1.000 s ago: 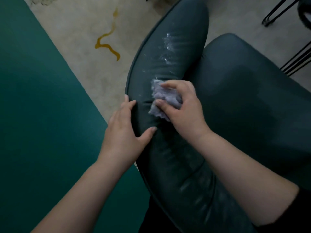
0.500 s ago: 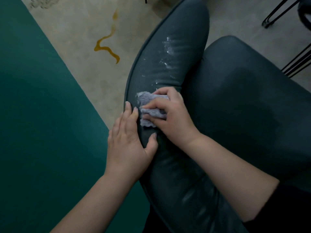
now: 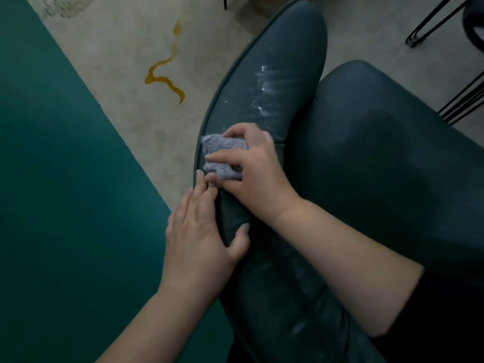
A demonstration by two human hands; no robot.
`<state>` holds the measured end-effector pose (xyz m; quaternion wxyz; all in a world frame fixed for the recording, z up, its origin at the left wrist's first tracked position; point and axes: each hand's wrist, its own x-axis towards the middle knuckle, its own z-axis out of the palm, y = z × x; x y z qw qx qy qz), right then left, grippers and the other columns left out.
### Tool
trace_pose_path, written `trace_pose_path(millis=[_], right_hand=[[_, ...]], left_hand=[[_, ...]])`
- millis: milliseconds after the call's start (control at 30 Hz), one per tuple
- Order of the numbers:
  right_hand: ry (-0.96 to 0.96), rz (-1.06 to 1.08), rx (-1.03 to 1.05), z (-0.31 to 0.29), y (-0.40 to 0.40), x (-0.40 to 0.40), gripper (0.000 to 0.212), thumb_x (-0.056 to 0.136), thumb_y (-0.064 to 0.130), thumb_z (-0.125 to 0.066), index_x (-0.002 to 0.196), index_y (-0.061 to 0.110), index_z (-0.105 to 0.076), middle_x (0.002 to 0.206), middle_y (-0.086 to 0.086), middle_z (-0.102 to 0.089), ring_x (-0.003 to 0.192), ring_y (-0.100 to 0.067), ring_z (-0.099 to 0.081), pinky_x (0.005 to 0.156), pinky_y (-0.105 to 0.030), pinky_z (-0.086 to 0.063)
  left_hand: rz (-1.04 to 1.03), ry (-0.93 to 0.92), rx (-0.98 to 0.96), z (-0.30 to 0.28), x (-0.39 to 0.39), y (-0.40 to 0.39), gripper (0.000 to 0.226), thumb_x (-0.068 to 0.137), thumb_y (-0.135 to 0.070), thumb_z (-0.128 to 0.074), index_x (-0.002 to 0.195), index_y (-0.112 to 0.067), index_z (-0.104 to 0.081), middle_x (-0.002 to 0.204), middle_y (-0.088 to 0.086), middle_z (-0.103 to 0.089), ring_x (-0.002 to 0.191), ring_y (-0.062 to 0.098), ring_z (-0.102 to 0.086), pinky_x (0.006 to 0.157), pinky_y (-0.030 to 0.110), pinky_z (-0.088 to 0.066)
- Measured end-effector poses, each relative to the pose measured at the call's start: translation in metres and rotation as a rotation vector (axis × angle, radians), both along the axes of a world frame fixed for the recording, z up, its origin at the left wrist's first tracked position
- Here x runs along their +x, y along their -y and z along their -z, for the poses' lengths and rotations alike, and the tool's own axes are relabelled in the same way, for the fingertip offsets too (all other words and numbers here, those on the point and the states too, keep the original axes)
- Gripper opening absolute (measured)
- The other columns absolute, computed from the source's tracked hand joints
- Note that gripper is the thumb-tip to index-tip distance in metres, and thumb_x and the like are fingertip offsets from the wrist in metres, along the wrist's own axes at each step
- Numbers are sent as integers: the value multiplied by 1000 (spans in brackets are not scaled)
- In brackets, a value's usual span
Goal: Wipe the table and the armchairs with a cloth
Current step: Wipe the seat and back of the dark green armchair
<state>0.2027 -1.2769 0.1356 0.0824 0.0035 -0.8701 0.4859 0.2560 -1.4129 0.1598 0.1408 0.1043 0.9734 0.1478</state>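
Since a second ago the cloth (image 3: 225,158) has slid from the middle of the armrest (image 3: 264,106) toward its outer piped edge, and the right hand (image 3: 255,174) has come with it, closer to the left hand (image 3: 199,231).

Now the cloth, grey-lilac and bunched, lies on the armrest under the right hand, its far end sticking out past the fingertips at the edge. The right hand's fingers and thumb are curled over the cloth, clamping it and pressing it down on the dark upholstery. The left hand rests on the armrest just nearer the camera: its fingers lie fairly straight along the outer side, the fingertips touching or nearly touching the cloth's near edge, while the thumb hooks over the top of the armrest. It holds nothing but the armrest itself.

White smears (image 3: 264,82) mark the armrest beyond the cloth, well clear of both hands. Fainter pale streaks show on the part nearest the camera. The seat (image 3: 379,158) lies to the right of the armrest. On the left runs a green mat (image 3: 57,192), and between it and the chair is pale floor (image 3: 125,61) with a yellow squiggle (image 3: 167,72). Thin black legs (image 3: 442,17) of other furniture stand at the upper right.
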Motion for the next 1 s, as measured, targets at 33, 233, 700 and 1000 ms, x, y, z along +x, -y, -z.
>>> trace_pose_path(millis=[33, 233, 700, 1000], right_hand=[[-21, -12, 35, 3, -4, -1, 24, 71, 28, -80, 93, 18, -77, 115, -13, -53, 107, -33, -45, 95, -44, -39], [39, 177, -55, 26, -38, 13, 19, 74, 17, -79, 93, 16, -76, 110, -6, -47, 107, -30, -47, 99, -28, -40], [-11, 189, -54, 31, -29, 19, 43, 72, 5, -76, 114, 11, -67, 106, -11, -49, 100, -29, -52, 95, -30, -43], [58, 242, -332, 18, -22, 22, 36, 77, 10, -74, 111, 21, -68, 108, -1, -42, 101, 1, -49, 86, -8, -41]], left_hand=[[4, 3, 2, 0, 0, 0, 86, 74, -55, -54, 148, -21, -24, 158, -2, -16, 142, 18, -18, 115, 38, -16], [4, -13, 1, -1, 1, -1, 85, 74, -59, -48, 147, -20, -26, 159, -5, -11, 142, 16, -19, 114, 36, -14], [20, -5, -17, 0, 1, 0, 85, 77, -59, -46, 148, -20, -23, 159, -3, -8, 143, 17, -16, 116, 38, -13], [-11, -16, 23, -7, -6, -3, 81, 77, -57, -51, 146, -24, -24, 158, -11, -11, 141, 12, -15, 115, 36, -14]])
